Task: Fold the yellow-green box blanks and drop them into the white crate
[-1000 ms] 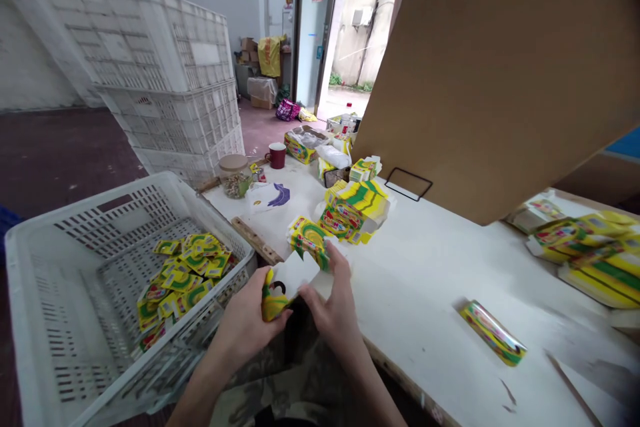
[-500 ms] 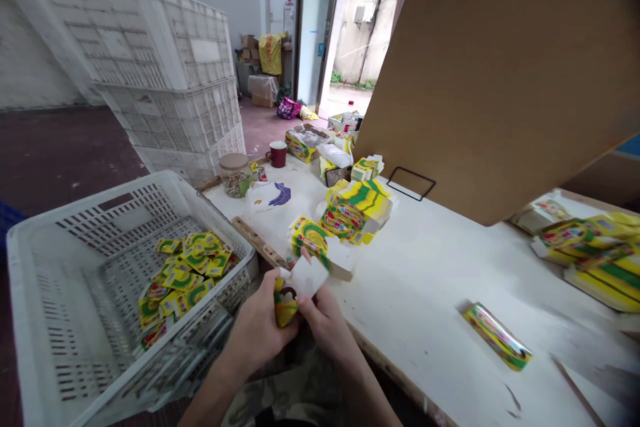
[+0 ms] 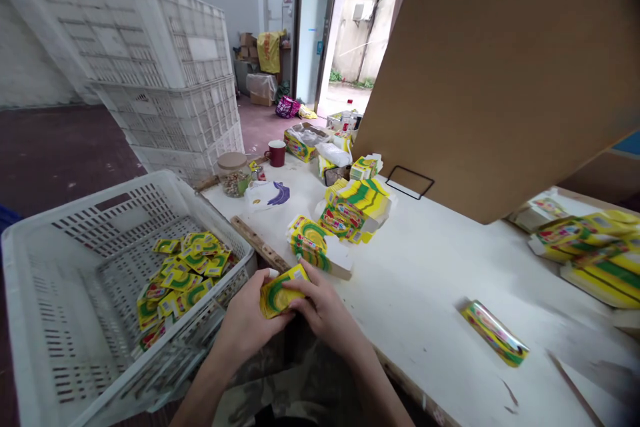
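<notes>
A small yellow and green box [image 3: 281, 292] is held between my two hands at the near table edge. My left hand [image 3: 247, 313] grips its left end, and my right hand [image 3: 320, 303] has its fingers and thumb on the right end. Just beyond them, a row of yellow boxes [image 3: 310, 241] with a white side lies on the white table [image 3: 410, 280]. Behind that row is a larger stack of yellow and green boxes [image 3: 355, 207]. To the left, a white basket [image 3: 95, 203] holds a pile of yellow packets [image 3: 187, 273].
A shiny yellow pack [image 3: 495, 332] lies on the table at right, near more yellow cartons [image 3: 595, 247]. A large cardboard sheet [image 3: 495, 87] stands behind. A jar [image 3: 233, 175], a red mug [image 3: 276, 153] and stacked crates [image 3: 165, 67] are at the back left.
The box in my hands has turned, so its yellow and green face shows where a white flap was up. My right hand has shifted, its fingers now over the box's right end.
</notes>
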`<state>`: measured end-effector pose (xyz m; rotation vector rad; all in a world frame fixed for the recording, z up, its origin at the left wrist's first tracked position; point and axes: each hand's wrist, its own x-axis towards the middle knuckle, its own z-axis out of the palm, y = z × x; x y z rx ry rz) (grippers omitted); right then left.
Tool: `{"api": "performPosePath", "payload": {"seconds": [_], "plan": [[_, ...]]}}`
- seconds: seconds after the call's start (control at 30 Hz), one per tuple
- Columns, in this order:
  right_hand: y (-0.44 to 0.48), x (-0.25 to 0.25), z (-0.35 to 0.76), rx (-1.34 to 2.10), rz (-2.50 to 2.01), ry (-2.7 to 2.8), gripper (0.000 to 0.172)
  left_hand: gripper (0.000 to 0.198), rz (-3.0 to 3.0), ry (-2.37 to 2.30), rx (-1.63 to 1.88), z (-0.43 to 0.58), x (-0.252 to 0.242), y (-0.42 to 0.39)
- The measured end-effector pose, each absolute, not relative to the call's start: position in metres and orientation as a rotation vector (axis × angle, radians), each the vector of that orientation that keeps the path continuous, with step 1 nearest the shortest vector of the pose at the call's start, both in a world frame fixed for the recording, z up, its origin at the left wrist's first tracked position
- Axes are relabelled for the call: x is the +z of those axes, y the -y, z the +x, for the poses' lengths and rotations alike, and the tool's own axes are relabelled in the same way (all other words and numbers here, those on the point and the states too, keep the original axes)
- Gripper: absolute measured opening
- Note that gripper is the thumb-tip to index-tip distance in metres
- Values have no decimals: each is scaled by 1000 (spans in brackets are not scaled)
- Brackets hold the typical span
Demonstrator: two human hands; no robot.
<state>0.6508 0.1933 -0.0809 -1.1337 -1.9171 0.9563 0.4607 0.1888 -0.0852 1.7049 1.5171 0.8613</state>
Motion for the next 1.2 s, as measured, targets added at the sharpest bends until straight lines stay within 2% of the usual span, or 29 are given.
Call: {"api": "performPosePath", "payload": {"seconds": [0.07, 0.17, 0.23, 0.33, 0.4, 0.47, 0.57, 0.63, 0.83, 0.93, 1.03, 1.2], "plan": [[-194, -74, 659, 999, -1112, 1968, 22, 57, 1699, -1445, 830, 458, -84, -188], [-194, -68, 661, 1026, -1084, 1970, 16, 59, 1727, -1393, 814, 461, -83, -186], [-191, -70, 655, 986, -1137, 1858, 27, 55, 1780, -1435, 843, 466, -82, -185], [-188, -78, 642, 951, -1172, 1720, 57, 49, 1797, -1477, 886, 471, -83, -185], [-192, -84, 639, 987, -1126, 1721, 67, 51, 1735, -1480, 942, 467, -85, -187], [-204, -89, 643, 914, -1182, 1679, 60, 57, 1657, -1597, 1135, 457, -87, -191], [-231, -96, 658, 539, -1489, 1532, 36, 80, 1545, -1966, 1481, 437, -85, -200], [-248, -101, 666, 373, -1619, 1488, 26, 92, 1533, -2090, 1558, 428, -86, -204], [-262, -107, 668, 344, -1675, 1507, 19, 75, 1497, -1684, 1407, 441, -109, -198], [-248, -102, 660, 387, -1667, 1514, 20, 76, 1327, -1479, 1312, 456, -120, -194], [-225, -94, 645, 665, -1528, 1530, 23, 82, 1115, -1203, 1330, 471, -120, -194], [-191, -83, 610, 1286, -1137, 1451, 34, 53, 748, -844, 1390, 487, -105, -191]]}}
